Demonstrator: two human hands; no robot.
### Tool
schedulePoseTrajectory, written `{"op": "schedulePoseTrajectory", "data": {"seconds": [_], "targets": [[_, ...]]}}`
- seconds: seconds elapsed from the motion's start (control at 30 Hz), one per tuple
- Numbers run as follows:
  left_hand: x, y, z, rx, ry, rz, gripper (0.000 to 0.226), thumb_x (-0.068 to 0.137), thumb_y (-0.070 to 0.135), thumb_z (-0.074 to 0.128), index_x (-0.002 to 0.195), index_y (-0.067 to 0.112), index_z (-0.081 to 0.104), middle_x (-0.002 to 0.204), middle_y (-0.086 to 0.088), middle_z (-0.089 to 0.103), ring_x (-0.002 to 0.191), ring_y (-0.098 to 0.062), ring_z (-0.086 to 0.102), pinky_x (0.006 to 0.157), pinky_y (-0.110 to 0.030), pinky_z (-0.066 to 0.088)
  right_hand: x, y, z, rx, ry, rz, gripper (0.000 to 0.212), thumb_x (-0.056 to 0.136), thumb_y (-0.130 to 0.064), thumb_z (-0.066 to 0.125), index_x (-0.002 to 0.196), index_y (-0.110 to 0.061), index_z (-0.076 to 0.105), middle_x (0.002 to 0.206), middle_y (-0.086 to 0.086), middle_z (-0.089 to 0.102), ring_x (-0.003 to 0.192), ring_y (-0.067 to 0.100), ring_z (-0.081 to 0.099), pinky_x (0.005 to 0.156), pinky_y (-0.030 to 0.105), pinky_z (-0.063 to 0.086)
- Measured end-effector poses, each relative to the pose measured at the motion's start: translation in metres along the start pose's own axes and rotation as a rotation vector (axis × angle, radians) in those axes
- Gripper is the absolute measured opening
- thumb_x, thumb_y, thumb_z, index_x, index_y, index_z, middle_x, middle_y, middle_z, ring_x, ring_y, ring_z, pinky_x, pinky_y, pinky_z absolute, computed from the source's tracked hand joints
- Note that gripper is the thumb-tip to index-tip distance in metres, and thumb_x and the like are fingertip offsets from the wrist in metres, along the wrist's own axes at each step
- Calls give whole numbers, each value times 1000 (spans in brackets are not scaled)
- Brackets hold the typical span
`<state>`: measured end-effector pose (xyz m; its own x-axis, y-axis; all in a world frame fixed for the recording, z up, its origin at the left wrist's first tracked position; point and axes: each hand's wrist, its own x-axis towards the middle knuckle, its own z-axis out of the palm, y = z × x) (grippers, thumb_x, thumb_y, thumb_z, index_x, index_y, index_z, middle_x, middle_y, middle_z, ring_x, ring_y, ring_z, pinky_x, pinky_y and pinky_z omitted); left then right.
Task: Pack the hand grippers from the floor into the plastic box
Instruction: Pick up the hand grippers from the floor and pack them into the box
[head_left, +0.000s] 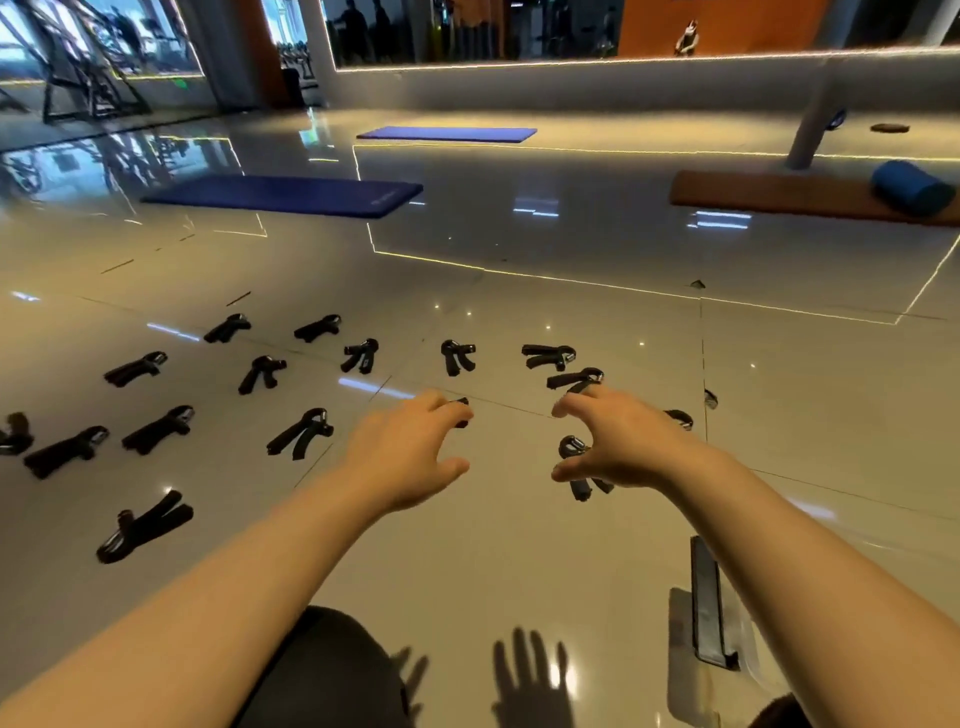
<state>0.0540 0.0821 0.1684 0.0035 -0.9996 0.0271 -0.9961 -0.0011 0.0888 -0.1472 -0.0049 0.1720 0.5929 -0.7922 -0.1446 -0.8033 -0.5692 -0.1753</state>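
**Both hands out over the floor, grippers all around**

Left hand (410, 457) is stretched forward w/ fingers bent and spread like a claw. Its fingertips cover most of one black hand gripper (461, 410); only a small dark part shows past them. I cannot tell if the fingers really pinch it or only touch it. Right hand (623, 441) is also forward, fingers spread and curved, thumb apart, holding nothing. It hangs above a gripper near the thumb (576, 467), whose handles stick out below the palm. Its fingertips are just beside another gripper (576, 380); contact cannot be judged.

Many more black hand grippers lie on the shiny tile floor (519, 545), mostly to the left and in front. Examples: one near the left forearm (300, 434), one at lower left (143, 527), a row further away incl. one in the middle (457, 356) and one to the right of it (548, 356). They are apart from each other, pointing in different directions.

Plastic box (685, 675) is at lower right, beside the right forearm; it is see-through and only partly in view. A dark phone (706, 608) is over its edge.

Farther away: two blue mats, near one (285, 195) and far one (447, 133), an orange mat (769, 195) w/ a blue roller (909, 188) on it.
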Motion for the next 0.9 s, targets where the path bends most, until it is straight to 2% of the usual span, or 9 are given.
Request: {"op": "schedulePoseTrajectory", "data": {"seconds": [0.1, 0.17, 0.23, 0.37, 0.6, 0.7, 0.77, 0.83, 0.9], "targets": [[-12, -32, -10, 9, -12, 60, 58, 88, 51, 53, 140, 39, 31, 142, 17, 31, 117, -5, 44, 82, -22, 44, 24, -18, 18, -124, -83, -47, 71, 77, -52, 68, 137, -29, 38, 138, -3, 43, 122, 19, 44, 97, 37, 44], [-29, -61, -18, 8, -14, 28, 57, 88, 53, 52, 139, 40, 31, 140, 17, 33, 118, -3, 41, 82, -19, 41, 42, -35, 26, -188, -118, -83, 72, 77, -53, 68, 138, -30, 37, 138, -3, 43, 121, 20, 44, 97, 37, 44], [-53, -99, -22, 5, -25, -76, 56, 88, 52, 52, 139, 40, 32, 138, 16, 36, 117, -3, 42, 83, -18, 39, 61, -59, 30, -208, -132, -135, 73, 77, -53, 67, 138, -29, 36, 138, -2, 44, 121, 20, 44, 98, 37, 44], [-103, -168, -21, 2, -43, -316, 56, 88, 49, 54, 138, 37, 34, 136, 11, 40, 111, -5, 45, 86, -23, 45, 87, -123, 35, -268, -137, -285, 74, 77, -52, 67, 139, -28, 35, 138, -1, 44, 122, 21, 45, 97, 37, 45], [-139, -223, -2, -84, 20, -471, 56, 88, 48, 55, 138, 33, 37, 135, 7, 42, 116, -11, 47, 86, -25, 45, 103, -222, -15, -288, -18, -514, 71, 81, -48, 66, 140, -25, 35, 140, 2, 41, 121, 22, 46, 96, 35, 46], [-128, -231, 18, -97, 61, -485, 58, 87, 51, 55, 139, 33, 36, 138, 9, 41, 117, -11, 47, 86, -27, 47, 115, -237, -2, -327, 71, -562, 70, 82, -52, 63, 140, -26, 33, 139, 2, 41, 121, 21, 44, 98, 36, 44], [-116, -238, 46, -111, 42, -483, 62, 86, 54, 55, 140, 34, 33, 140, 8, 38, 122, -13, 43, 91, -32, 47, 126, -229, 39, -361, -88, -518, 76, 80, -56, 62, 143, -28, 28, 143, 3, 36, 127, 24, 37, 102, 41, 38], [-104, -248, 78, -161, 25, -493, 67, 84, 54, 57, 142, 33, 31, 142, 6, 35, 127, -16, 37, 96, -37, 44, 144, -217, 84, -516, -289, -546, 84, 79, -57, 63, 146, -30, 21, 152, 5, 23, 136, 29, 26, 107, 49, 30], [-93, -260, 112, -177, 9, -524, 70, 83, 56, 57, 143, 33, 29, 144, 4, 33, 129, -17, 35, 100, -37, 41, 167, -206, 119, -582, -380, -569, 85, 80, -56, 62, 147, -30, 18, 154, 6, 18, 139, 30, 21, 109, 52, 27]]}}
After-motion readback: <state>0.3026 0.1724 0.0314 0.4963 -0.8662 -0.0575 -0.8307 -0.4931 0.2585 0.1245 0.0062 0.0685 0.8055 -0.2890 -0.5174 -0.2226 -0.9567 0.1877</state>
